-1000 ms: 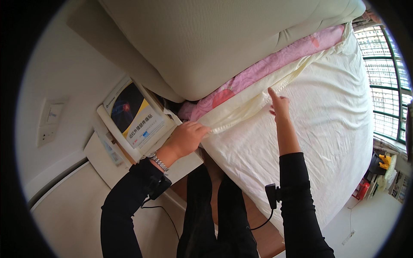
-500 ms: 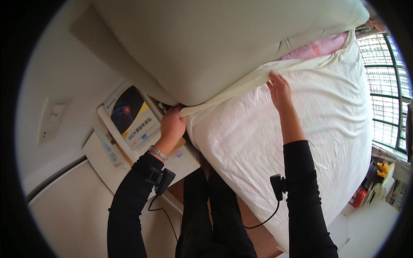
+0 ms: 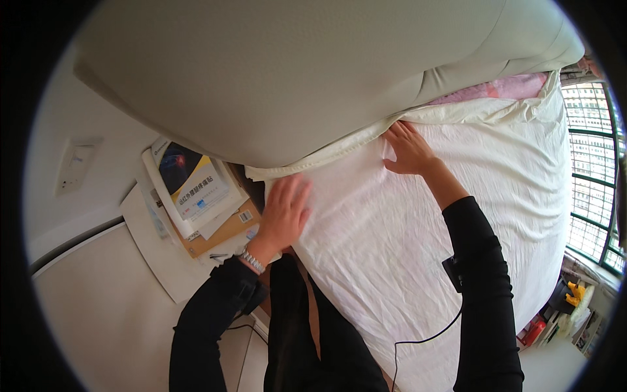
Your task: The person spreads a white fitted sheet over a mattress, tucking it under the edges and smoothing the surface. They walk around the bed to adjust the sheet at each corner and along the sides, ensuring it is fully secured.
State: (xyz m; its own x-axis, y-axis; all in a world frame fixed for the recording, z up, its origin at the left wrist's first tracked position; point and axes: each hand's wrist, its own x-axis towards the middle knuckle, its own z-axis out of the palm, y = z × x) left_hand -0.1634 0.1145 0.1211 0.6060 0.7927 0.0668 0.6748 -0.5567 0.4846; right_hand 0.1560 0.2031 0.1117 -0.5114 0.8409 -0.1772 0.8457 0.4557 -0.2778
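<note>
A white fitted sheet (image 3: 392, 255) covers the mattress, with soft creases toward the far right. Its hemmed edge (image 3: 326, 153) runs along the foot of the large cream padded headboard (image 3: 274, 72). My right hand (image 3: 410, 150) lies on the sheet, fingers outstretched against this edge and thumb apart. Over the near left corner of the bed is my left hand (image 3: 285, 212), its fingers apart and slightly blurred, holding nothing. A pink cloth (image 3: 490, 89) shows between headboard and sheet at the far right.
On the left, a white bedside cabinet (image 3: 147, 242) bears a printed box (image 3: 196, 183) and a brown cardboard piece (image 3: 228, 230). A barred window (image 3: 591, 157) stands at the right, above several stored items (image 3: 568, 297). Cables hang from both forearms.
My left hand has let go of the sheet's corner edge and moved right and nearer. My right hand has shifted left and spread onto the sheet. The edge now lies closer along the headboard.
</note>
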